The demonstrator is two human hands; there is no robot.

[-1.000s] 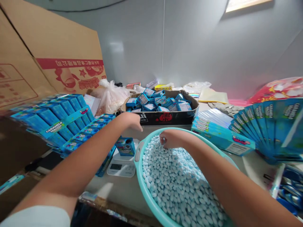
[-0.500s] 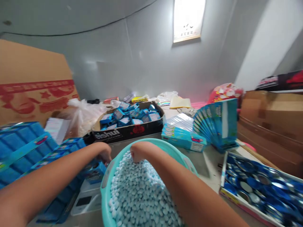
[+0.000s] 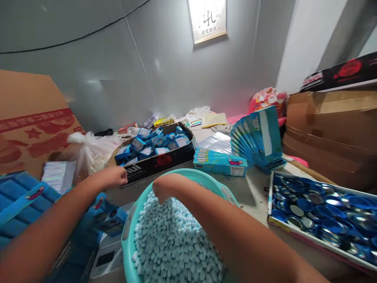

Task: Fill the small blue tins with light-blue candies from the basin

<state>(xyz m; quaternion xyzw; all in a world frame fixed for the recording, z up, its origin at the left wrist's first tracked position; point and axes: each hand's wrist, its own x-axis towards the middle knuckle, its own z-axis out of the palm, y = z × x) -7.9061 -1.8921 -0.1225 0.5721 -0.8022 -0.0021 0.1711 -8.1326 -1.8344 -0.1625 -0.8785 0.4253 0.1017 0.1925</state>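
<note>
My right hand (image 3: 163, 189) is curled down at the far left side of a turquoise basin (image 3: 127, 244), its fingers at the surface of many pale blue candies (image 3: 179, 247). What those fingers hold, if anything, is hidden. My left hand (image 3: 114, 177) hovers left of the basin, above small blue boxes (image 3: 110, 220) with round holes in their tops. Its fingers are bent together and blurred; I cannot make out anything in them. Below those boxes, a white scale (image 3: 107, 259) with a dark display sits against the basin, partly covered.
A black-sided carton (image 3: 159, 165) of blue boxes stands behind the basin. To the right lie a turquoise display box (image 3: 220, 163), fanned flat cartons (image 3: 256, 137) and a tray (image 3: 309, 243) of blue and silver round lids. Large cardboard boxes (image 3: 330, 137) flank both sides.
The view has swung right, bringing the lid tray fully into sight. My left hand went down to the small boxes by the scale, then rose again. My right hand stays at the candies.
</note>
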